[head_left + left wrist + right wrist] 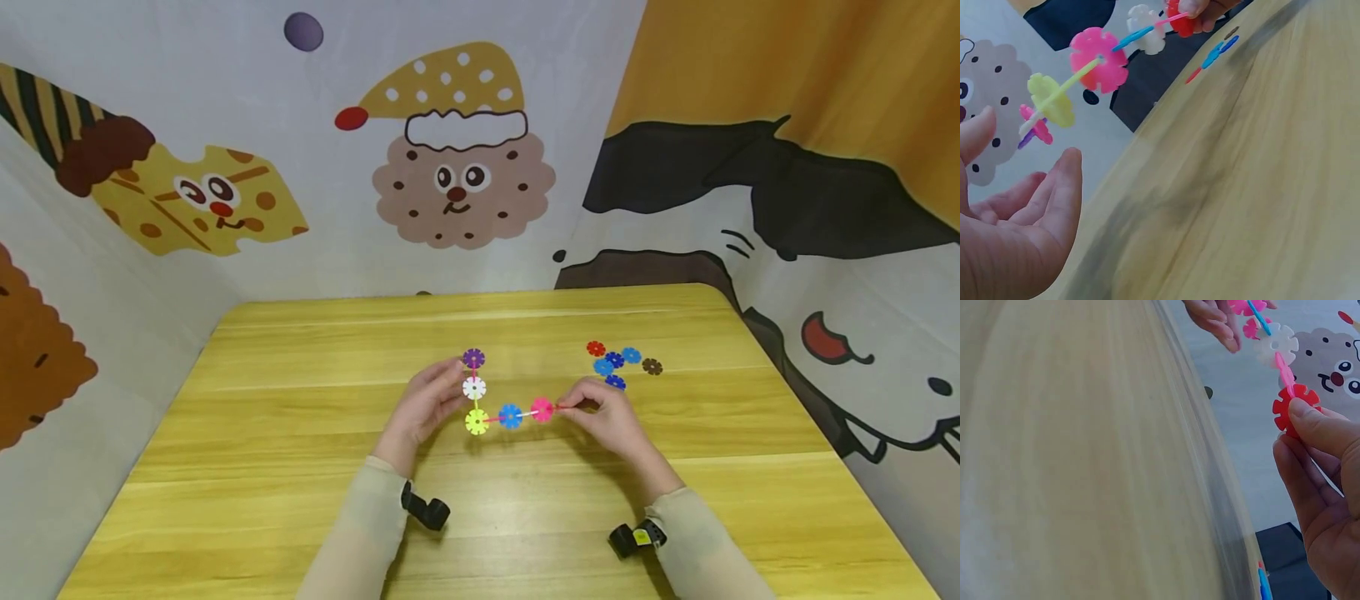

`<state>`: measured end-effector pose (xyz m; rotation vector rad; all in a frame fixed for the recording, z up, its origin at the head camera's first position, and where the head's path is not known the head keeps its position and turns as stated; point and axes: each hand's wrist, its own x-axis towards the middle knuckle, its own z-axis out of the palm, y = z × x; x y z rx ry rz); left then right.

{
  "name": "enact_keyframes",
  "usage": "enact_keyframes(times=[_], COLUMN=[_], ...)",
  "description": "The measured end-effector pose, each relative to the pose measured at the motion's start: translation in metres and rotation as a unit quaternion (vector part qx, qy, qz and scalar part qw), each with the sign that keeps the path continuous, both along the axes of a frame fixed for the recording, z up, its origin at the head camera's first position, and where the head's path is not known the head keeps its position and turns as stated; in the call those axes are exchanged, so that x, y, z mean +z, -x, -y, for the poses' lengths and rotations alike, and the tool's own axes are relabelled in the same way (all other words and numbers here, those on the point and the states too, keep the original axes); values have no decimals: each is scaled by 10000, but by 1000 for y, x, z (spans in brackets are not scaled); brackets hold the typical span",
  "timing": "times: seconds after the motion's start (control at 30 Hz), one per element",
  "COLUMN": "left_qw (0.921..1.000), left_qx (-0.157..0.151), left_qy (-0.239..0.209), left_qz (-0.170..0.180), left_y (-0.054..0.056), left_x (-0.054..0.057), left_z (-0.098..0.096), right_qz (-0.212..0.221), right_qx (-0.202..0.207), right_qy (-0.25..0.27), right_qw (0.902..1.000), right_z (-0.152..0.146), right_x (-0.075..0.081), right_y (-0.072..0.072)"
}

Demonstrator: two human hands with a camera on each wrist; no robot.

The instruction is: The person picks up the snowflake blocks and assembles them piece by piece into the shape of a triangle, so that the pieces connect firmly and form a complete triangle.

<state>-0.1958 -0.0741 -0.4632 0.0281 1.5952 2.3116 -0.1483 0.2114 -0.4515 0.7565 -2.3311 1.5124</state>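
Red disc (1284, 409) sits in right hand (609, 417), six discs (614, 360) loose.

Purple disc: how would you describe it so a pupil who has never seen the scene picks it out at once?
Above the wooden table, the right hand pinches one end of an L-shaped chain of notched discs. Follow it past the yellow-green corner disc to the far end, beside the left hand. There sits the purple disc, its colour matched by no other disc.
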Motion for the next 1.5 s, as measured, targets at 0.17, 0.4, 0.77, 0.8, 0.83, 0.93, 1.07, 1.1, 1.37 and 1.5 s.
enact_keyframes(times=[0.17, 0.4, 0.77, 0.8, 0.83, 0.93, 1.07, 1.1, 1.37, 1.5], left_qw=[9999, 9992, 9983, 9983, 9982, 9975, 9960, 9957, 9949, 9947], left_qx=[58, 247, 479, 492, 507, 603, 743, 766, 780, 752], left_qy=[-93, -179, -1, 45, 77, 203, 386, 424, 563, 629], left_qz=[64, 244, 341, 322, 311, 304, 305, 310, 305, 314], left_y=[3, 5, 6, 6, 6, 5, 5, 5, 6, 7], left_x=[4, 5, 2, 1, 1, 0, -2, -3, -4, -3], left_z=[0, -3, -7, -7, -8, -9, -9, -8, -8, -7], right_qz=[167, 473, 694, 758, 829, 1128, 1567, 1664, 1557, 1506], right_qx=[7, -26, -40, -50, -41, -1, 56, 54, -524, -1112], right_qy=[-126, -299, -311, -312, -310, -349, -562, -635, -913, -995], right_qw=[9998, 9984, 9971, 9966, 9961, 9930, 9860, 9840, 9822, 9773], right_z=[0, 3, -9, -10, -11, -13, -16, -17, -40, -59], right_x=[1, 5, -27, -29, -30, -31, -31, -30, -26, -25], right_y=[-1, -3, 13, 14, 15, 15, 15, 15, 19, 21])
